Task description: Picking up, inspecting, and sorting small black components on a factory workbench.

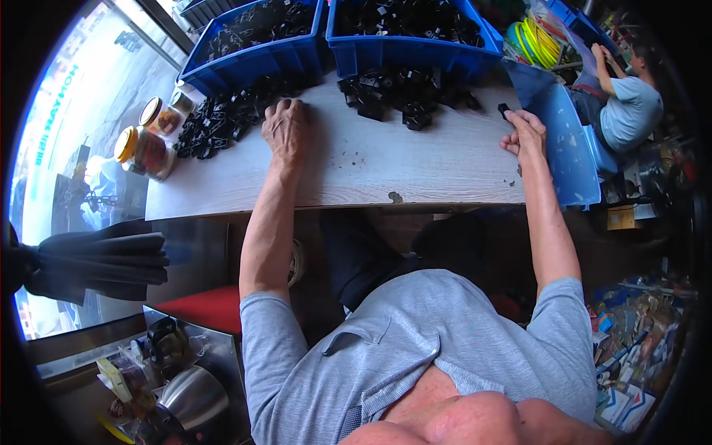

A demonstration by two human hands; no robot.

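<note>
Window [55,163]: bright, at the left, a dark gathered curtain [104,256] overlapping it
Jars [150,156]: lidded, close together near the window
Lower left: shiny metal container [194,398]
Upper right: yellow coil [538,43]; co-worker [621,107] in a pale blue shirt [636,113]

Over the left half of the table [415,170], the left hand [285,132] hides its own fingertips; whether it grips anything cannot be told. Near the table's right edge, the right hand [528,135] partly covers a black piece [503,110], too small to make out. Toward the table's far side, heaped black parts [211,122] overlap and their shapes merge. At its far end, two blue bins [408,52] are cut off by the upper edge. Below its near edge, the person's legs [363,248] are partly hidden. Right of it, a co-worker's [630,115] lower body is partly hidden.
</note>
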